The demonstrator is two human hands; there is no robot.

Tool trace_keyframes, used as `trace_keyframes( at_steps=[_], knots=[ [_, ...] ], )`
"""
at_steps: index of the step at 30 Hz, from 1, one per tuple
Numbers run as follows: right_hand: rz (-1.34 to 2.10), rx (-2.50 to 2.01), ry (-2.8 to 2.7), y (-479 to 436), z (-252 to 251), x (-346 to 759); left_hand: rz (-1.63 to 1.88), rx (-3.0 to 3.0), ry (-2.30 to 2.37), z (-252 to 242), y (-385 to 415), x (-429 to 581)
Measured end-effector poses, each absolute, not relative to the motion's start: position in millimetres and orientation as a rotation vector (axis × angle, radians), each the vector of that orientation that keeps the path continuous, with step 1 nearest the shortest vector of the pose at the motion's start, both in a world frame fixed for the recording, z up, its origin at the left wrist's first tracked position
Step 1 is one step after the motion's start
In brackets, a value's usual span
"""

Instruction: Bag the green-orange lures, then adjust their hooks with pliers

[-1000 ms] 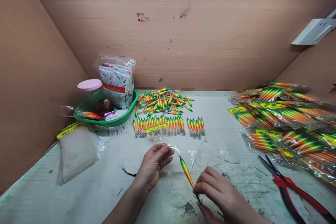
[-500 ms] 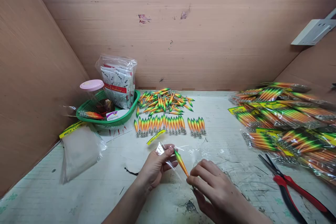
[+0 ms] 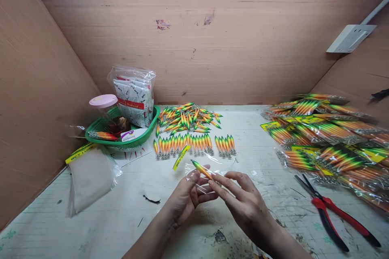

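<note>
Lure (image 3: 201, 168) slants leftward out of the right-hand grip (image 3: 246, 203).

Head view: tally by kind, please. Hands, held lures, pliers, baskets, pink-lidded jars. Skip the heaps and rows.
Hands: 2 (left hand, right hand)
Held lure: 1
Pliers: 1
Green basket: 1
Pink-lidded jar: 1
Total: 6

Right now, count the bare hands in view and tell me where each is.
2. The left hand is below centre, holding a clear bag; the right hand is just to its right, holding a green-and-orange lure. No other hand shows.
</note>
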State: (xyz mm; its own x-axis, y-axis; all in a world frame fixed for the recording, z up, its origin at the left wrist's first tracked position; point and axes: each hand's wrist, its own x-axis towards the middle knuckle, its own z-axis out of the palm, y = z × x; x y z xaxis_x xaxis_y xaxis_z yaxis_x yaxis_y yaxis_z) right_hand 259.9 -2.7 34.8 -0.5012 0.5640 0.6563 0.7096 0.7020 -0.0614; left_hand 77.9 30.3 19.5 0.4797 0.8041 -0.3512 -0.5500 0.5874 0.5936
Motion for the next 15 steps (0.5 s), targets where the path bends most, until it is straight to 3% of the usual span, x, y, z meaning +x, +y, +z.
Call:
trace_keyframes(
  at_steps=[15],
  knots=[
    [0.209, -0.818, -1.974, 6, 38, 247, 0.943, 0.336, 0.490, 24, 23, 86]
  ],
)
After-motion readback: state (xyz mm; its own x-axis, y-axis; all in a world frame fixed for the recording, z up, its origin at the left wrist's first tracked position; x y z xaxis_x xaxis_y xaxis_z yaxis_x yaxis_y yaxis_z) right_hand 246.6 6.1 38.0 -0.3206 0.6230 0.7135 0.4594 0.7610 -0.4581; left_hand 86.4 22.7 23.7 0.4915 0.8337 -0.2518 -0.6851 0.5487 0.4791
